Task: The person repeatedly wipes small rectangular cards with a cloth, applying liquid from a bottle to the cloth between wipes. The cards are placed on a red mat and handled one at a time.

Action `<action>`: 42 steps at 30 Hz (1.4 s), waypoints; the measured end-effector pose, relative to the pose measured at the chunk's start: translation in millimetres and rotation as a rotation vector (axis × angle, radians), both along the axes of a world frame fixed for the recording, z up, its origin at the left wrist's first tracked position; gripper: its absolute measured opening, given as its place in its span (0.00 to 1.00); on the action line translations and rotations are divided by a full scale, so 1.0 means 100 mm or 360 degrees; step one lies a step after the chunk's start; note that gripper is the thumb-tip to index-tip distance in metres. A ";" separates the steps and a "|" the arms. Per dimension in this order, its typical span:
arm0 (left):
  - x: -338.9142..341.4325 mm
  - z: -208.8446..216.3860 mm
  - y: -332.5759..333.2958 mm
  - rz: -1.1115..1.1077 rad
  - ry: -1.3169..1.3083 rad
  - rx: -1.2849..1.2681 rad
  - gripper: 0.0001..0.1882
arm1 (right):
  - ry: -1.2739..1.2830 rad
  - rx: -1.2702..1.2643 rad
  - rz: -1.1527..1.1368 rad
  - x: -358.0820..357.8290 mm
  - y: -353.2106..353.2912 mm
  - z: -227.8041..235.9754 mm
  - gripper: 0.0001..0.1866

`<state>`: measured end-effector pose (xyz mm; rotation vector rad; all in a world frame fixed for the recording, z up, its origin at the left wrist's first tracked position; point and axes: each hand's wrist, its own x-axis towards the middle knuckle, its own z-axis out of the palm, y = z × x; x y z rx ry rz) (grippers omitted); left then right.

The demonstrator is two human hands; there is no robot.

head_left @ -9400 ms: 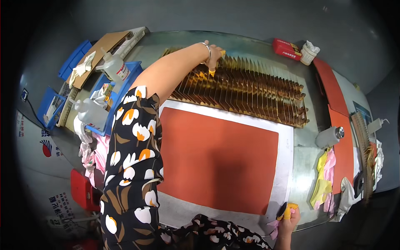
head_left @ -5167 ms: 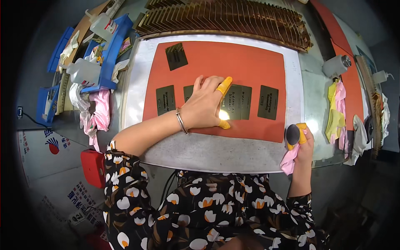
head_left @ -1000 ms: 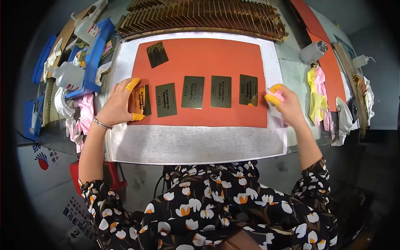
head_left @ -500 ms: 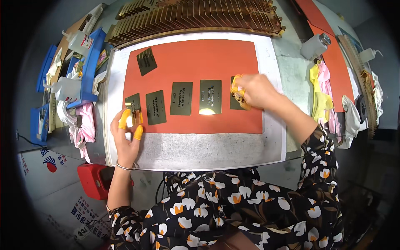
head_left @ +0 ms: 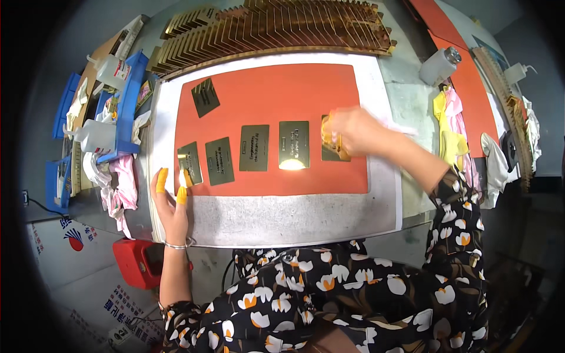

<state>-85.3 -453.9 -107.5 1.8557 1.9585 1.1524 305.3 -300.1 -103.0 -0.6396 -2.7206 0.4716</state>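
The dark, gold-toned, shiny rectangular card at the right end of the row is lying flat on the orange-red rectangular mat, partly covered by your bare right hand. That hand is bunching its fingers over the card (they are showing blurred, so I cannot tell whether they are gripping anything). Four similar cards are lying well apart to its left, and one tilted card is sitting alone near the mat's upper left corner. Your bare left hand is lying open, yellow-covered fingertips spread, just below the leftmost card; whether it is touching that card, you cannot tell from here. Beneath the mat, a large pale flat board is extending toward you. Beyond it, a long gold-brown slatted rack is standing. A blue plastic tray is resting leftward; a silver-capped translucent bottle is standing rightward.
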 end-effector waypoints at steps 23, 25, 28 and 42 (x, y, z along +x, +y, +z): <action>0.07 -0.17 -0.07 0.0110 -0.0055 -0.0108 0.23 | 0.0019 -0.0058 -0.0381 -0.02 0.15 0.05 0.03; 0.08 -0.16 -0.11 0.0153 -0.0101 -0.0091 0.23 | 0.0021 -0.0112 0.0136 -0.12 -0.30 0.02 0.03; 0.06 -0.24 -0.17 0.0133 -0.0132 -0.0026 0.24 | 0.0102 -0.0059 0.0097 -0.09 -0.51 0.19 0.03; 0.11 -0.17 -0.12 0.0113 0.0160 -0.0087 0.24 | -0.0102 0.0021 0.0012 -0.78 0.03 0.00 0.03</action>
